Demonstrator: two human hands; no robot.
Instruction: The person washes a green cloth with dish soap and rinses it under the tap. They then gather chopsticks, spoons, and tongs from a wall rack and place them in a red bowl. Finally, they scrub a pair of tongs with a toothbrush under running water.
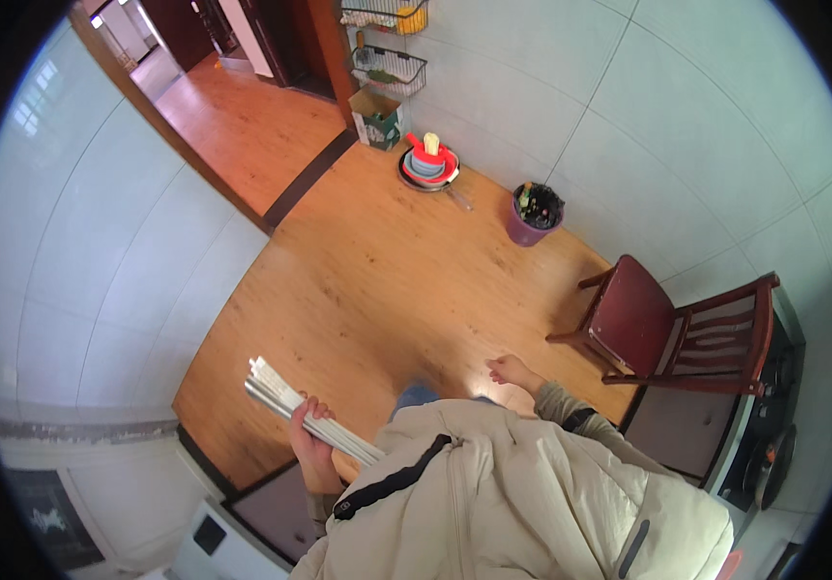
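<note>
My left hand (312, 428) is closed around a bundle of long, thin, silvery-white rods or tubes (281, 391); their lower ends pass behind the front of my beige vest (459, 493). Out to the right, my right hand (508, 370) hangs over the wooden floor (358, 290) with its fingers curled, and no object shows in it. The material of the rods cannot be told.
A red wooden chair (633, 312) stands at the right, beside a stove (756, 428) with a pan (776, 464). Along the far wall are a purple bin (529, 230), stacked bowls on a pan (428, 168), a cardboard box (378, 119) and wire baskets (390, 72). A doorway opens at upper left.
</note>
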